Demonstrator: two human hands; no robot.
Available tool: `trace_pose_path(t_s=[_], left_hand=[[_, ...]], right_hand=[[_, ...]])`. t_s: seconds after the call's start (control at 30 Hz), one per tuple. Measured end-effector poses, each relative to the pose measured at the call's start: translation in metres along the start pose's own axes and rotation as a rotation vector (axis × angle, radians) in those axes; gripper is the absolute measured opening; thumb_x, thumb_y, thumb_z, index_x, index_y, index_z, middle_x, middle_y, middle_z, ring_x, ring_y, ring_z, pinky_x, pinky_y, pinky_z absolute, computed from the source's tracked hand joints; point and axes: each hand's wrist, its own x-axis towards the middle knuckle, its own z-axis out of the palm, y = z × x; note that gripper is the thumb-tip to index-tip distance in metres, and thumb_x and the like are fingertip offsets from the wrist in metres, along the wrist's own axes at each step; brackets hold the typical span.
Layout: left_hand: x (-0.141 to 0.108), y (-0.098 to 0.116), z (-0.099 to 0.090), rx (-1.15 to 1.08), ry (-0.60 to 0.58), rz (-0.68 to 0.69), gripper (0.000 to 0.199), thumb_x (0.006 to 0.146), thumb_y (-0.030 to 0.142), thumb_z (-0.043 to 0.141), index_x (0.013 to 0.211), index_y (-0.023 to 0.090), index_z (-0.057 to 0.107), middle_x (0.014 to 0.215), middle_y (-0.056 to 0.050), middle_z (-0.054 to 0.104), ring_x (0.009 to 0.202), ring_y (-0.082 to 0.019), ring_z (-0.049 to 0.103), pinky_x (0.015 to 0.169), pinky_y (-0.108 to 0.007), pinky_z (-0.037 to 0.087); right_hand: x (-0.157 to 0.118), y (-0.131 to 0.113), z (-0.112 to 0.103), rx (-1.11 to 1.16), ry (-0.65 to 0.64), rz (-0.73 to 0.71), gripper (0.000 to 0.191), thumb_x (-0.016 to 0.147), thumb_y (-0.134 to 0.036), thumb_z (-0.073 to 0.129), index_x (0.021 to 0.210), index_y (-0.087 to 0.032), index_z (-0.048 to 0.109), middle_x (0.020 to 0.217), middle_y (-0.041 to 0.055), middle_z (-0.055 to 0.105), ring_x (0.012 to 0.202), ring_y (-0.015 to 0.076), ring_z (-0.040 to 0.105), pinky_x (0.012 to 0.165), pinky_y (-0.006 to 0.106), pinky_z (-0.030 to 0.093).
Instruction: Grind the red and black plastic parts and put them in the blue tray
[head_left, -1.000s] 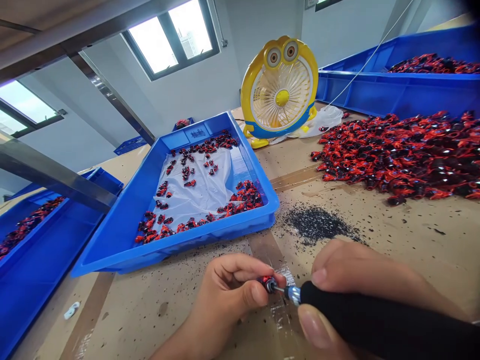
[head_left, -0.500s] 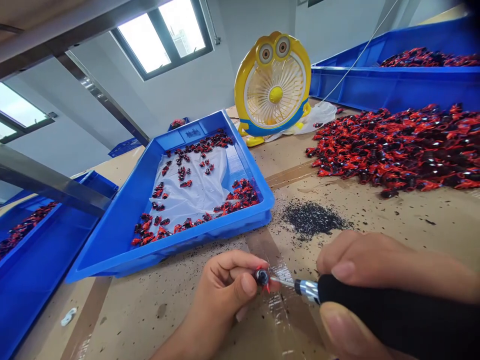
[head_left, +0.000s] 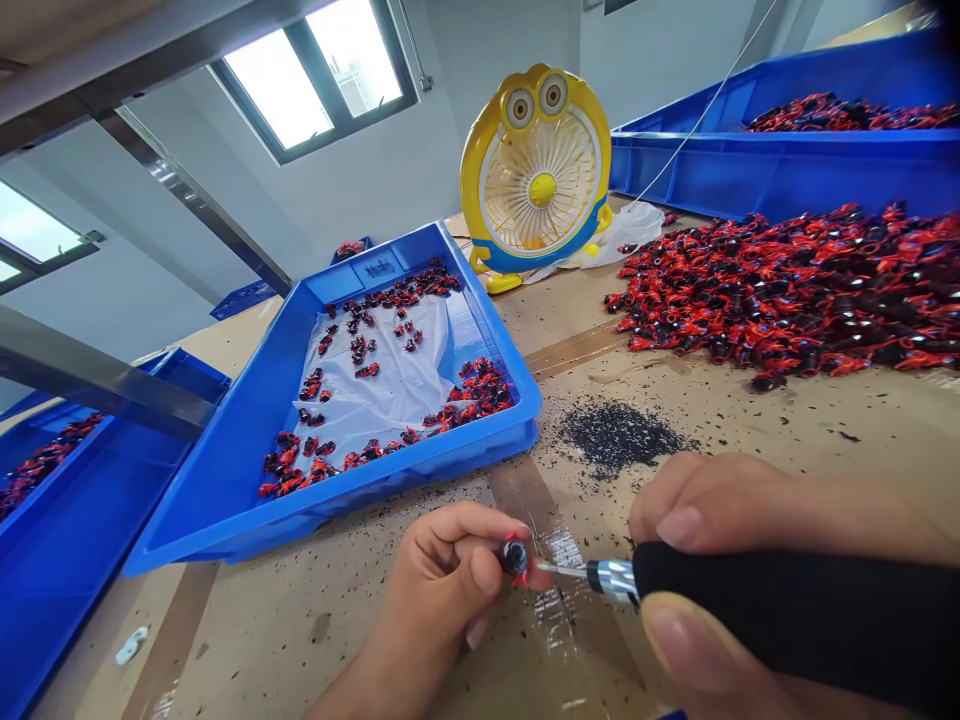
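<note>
At the near middle of the table [head_left: 255,640], the person's left hand [head_left: 442,575] pinches 1 small red-and-black part [head_left: 514,557] between thumb and forefinger, its round dark opening turned toward the near side. Thin red bits stick out around it. The other left fingers curl in behind.

To the right, the right hand [head_left: 720,505] holds a thick black-handled tool [head_left: 795,610], the thumb on its near side and the fingers bent over its far side, closed firmly on the grip. From the tool's silver collar [head_left: 616,580] a thin metal rod [head_left: 561,570] points left, its tip just beside the part's right side; whether it touches the left fingertips cannot be told.

Beyond the hands, slightly right, lies a heap of dark shavings [head_left: 619,437], with specks scattered over the table around it. A large pile of similar red-and-black parts [head_left: 795,290] covers the far right, in front of a blue bin [head_left: 795,170] holding more. Left of center sits a blue tray [head_left: 457,452], with parts lying on and around a white sheet [head_left: 390,400]. Between the tray and the bin, at the far side, stands a yellow-and-blue fan [head_left: 541,190] with 2 round eyes.
</note>
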Motion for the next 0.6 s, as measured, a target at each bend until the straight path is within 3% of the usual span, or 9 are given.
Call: trace_pose_path(t_s=[0.13,0.33,0.47,0.6], left_hand=[[-0.001,0.000,0.001,-0.019,0.026,-0.016,0.030,0.078,0.048,0.101,0.093,0.024,0.092,0.073,-0.005,0.085,0.043,0.001,0.037,0.045,-0.011,0.025],[-0.002,0.001,-0.001,-0.039,0.037,-0.030,0.030,0.073,0.042,0.105,0.091,0.023,0.092,0.073,-0.003,0.085,0.056,-0.006,0.065,0.056,-0.013,0.045],[-0.002,0.001,-0.002,-0.061,0.002,-0.040,0.027,0.075,0.038,0.104,0.093,0.023,0.091,0.074,-0.001,0.085,0.062,-0.008,0.073,0.061,-0.013,0.051],[0.001,0.001,-0.004,-0.046,0.009,-0.023,0.028,0.075,0.038,0.104,0.093,0.022,0.091,0.077,-0.003,0.088,0.063,-0.009,0.075,0.059,-0.013,0.050]], right_hand=[[-0.003,0.003,-0.001,-0.039,-0.027,-0.048,0.017,0.092,-0.032,0.082,0.107,-0.029,0.073,0.088,-0.0017,0.075,0.079,0.0155,0.076,0.076,0.027,0.060],[-0.005,0.001,0.006,-0.042,-0.021,-0.065,0.013,0.094,-0.031,0.078,0.105,-0.028,0.072,0.086,-0.0051,0.075,0.073,0.0090,0.076,0.074,0.019,0.059],[0.001,-0.005,0.007,-0.082,-0.071,-0.076,0.010,0.096,-0.033,0.076,0.101,-0.029,0.069,0.078,-0.0055,0.073,0.067,0.0093,0.076,0.060,0.017,0.057],[0.001,-0.015,0.009,-0.193,-0.079,-0.011,0.009,0.099,-0.038,0.070,0.094,-0.033,0.064,0.070,-0.0078,0.066,0.052,0.0089,0.065,0.047,0.024,0.047]])
